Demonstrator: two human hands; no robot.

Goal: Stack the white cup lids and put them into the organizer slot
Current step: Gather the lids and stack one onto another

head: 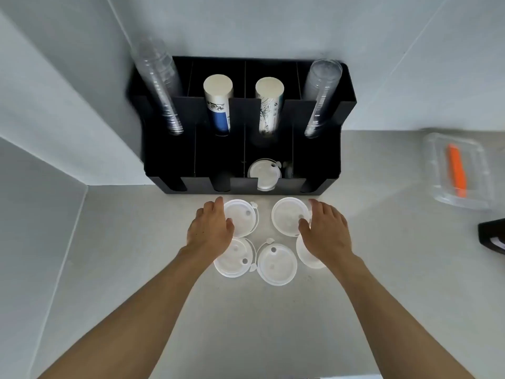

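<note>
Several white cup lids lie flat on the counter in front of a black organizer [314,157]. My left hand [210,228] rests on the left edge of the far-left lid [241,214], fingers spread around its rim. My right hand [325,228] touches the right edge of the far-right lid [289,214], thumb on its top. Nearer me lie a left lid [235,258], a middle lid [277,265], and a right lid [307,257] partly hidden under my right hand. One lid [263,170] sits in the organizer's third front slot.
The organizer's back slots hold two stacks of clear cups [161,86] [321,97] and two stacks of paper cups [218,102] [269,105]. A clear container with an orange item [456,170] sits at right. A black object [492,236] is at the right edge. Walls close in on the left.
</note>
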